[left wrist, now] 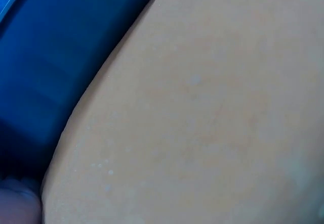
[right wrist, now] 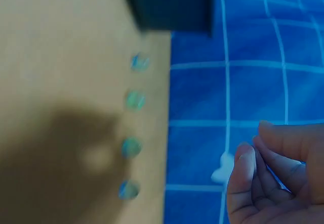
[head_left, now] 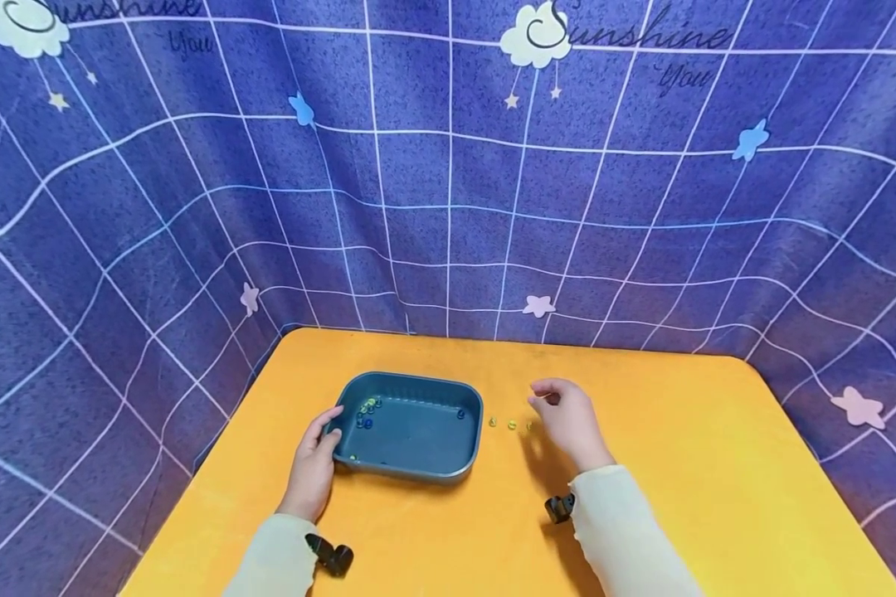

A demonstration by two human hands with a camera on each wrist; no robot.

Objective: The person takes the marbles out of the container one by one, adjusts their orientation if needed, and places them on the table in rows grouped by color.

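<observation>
A dark blue-grey rectangular tray (head_left: 418,435) stands on the table, its left end gripped by my left hand (head_left: 309,473) with the fingers at the rim. Inside it, several small glass marbles (head_left: 368,423) lie mostly by the left end, and one dark blue marble (head_left: 460,414) is near the right wall. My right hand (head_left: 567,423) is raised just right of a row of yellowish marbles (head_left: 512,425), its fingers loosely bent. In the right wrist view, a gap shows between thumb and fingertips, with several blurred marbles (right wrist: 134,99) in line on the table.
The orange-yellow table (head_left: 687,448) ends at a blue curtain (head_left: 448,207) with a white grid, which hangs behind and on both sides. Dark wrist cameras (head_left: 332,555) sit at both cuffs. The left wrist view mostly shows tabletop (left wrist: 202,107).
</observation>
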